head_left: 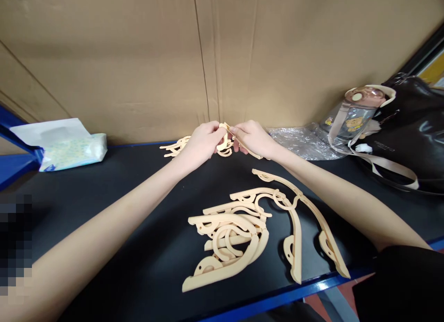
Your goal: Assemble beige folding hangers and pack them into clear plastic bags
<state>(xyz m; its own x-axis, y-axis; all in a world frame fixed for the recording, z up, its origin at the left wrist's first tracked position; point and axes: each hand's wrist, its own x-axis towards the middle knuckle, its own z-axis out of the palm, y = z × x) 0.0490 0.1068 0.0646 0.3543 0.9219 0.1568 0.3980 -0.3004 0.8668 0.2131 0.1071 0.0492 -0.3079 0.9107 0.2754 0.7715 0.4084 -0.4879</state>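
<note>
Both hands meet at the far side of the table over cream plastic folding-hanger parts. My left hand (207, 138) is closed, thumb and fingers pinching a curved hanger piece (222, 141). Close by on its right, my right hand (252, 136) grips a long hanger arm (254, 153) whose end shows below the palm. The two parts touch or nearly touch between my thumbs; whether they are joined I cannot tell. More cream parts (177, 145) lie behind my left wrist. Nearer me is a tangled pile of folding hangers (225, 220), with two spread ones on its right.
A tissue pack (74, 152) with white paper on it lies at the left. On the right are clear plastic wrap (300, 144), a strapped water bottle (359, 114) and a black bag (412, 132). Cardboard (138, 68) walls the back. A blue edge (294, 294) borders the black table.
</note>
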